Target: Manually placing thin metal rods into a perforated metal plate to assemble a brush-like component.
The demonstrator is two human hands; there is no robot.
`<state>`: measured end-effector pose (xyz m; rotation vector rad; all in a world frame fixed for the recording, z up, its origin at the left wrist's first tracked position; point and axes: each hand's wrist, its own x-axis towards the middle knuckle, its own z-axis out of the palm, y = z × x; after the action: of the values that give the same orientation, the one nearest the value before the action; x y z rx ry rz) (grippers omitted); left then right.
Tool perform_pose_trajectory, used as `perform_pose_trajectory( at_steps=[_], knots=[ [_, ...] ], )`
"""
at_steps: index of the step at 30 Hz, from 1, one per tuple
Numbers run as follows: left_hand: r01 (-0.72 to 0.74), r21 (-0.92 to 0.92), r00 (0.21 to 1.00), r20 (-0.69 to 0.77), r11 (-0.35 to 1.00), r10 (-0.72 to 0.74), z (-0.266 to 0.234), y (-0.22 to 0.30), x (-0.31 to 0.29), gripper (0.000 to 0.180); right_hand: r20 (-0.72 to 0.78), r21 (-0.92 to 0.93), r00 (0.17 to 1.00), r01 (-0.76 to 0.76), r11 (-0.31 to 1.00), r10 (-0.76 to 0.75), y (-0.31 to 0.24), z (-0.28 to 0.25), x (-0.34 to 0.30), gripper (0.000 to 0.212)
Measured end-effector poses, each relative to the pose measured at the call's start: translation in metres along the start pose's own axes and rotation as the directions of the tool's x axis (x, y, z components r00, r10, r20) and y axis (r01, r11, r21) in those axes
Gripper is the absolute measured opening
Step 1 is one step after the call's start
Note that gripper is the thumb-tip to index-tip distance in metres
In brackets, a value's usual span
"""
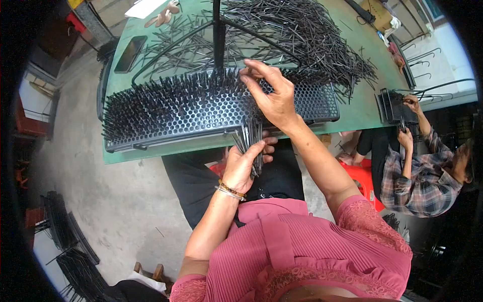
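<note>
My left hand [242,166] is wrapped round a bundle of thin black rods [256,136], which point up toward the table edge. Just beyond it lies a long, black-framed perforated tray [211,117], its grid of round holes bristling with upright black rods [146,103] over the left part and along the far side. Over the tray's middle, my right hand [271,90] has its thumb and forefinger drawn together at the standing rods. Whatever is between those fingertips is too small to make out.
A large pile of loose black rods [297,35] covers the far part of the green table [362,108]. A black metal stand [218,45] rises behind the tray. A phone [130,54] lies far left. On the right, another person [420,171] handles rods at a similar tray [395,108].
</note>
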<state>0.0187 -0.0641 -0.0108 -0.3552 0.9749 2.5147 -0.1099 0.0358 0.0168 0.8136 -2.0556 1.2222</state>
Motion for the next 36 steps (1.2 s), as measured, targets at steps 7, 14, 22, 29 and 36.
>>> perform_pose_trajectory(
  at_steps=[7, 14, 22, 29, 36],
  knots=[
    [0.03, -0.09, 1.0, 0.009, 0.995, -0.03, -0.006, 0.003, -0.003, 0.03, 0.105, -0.105, 0.99, 0.104, 0.989, -0.093, 0.0, -0.002, -0.006, 0.026],
    [0.022, -0.084, 0.998, 0.058, 0.996, -0.017, -0.011, 0.017, -0.01, 0.036, 0.066, -0.192, 0.99, 0.132, 0.972, -0.122, -0.008, -0.004, -0.006, 0.021],
    [-0.003, -0.008, 0.999, 0.042, 1.0, 0.003, -0.017, 0.031, -0.024, 0.031, 0.729, 0.044, 0.43, -0.806, 0.59, 0.533, -0.048, -0.031, -0.014, 0.024],
    [-0.055, -0.05, 0.997, -0.052, 0.997, 0.052, -0.021, 0.02, -0.025, 0.032, 0.583, 0.247, 0.605, -0.768, 0.591, 0.542, -0.047, -0.027, -0.009, 0.017],
    [-0.046, -0.052, 0.997, -0.066, 0.998, 0.042, -0.021, 0.017, -0.021, 0.032, 0.146, 0.228, 0.908, -0.418, 0.879, 0.393, -0.032, 0.005, 0.01, 0.017]
  ],
)
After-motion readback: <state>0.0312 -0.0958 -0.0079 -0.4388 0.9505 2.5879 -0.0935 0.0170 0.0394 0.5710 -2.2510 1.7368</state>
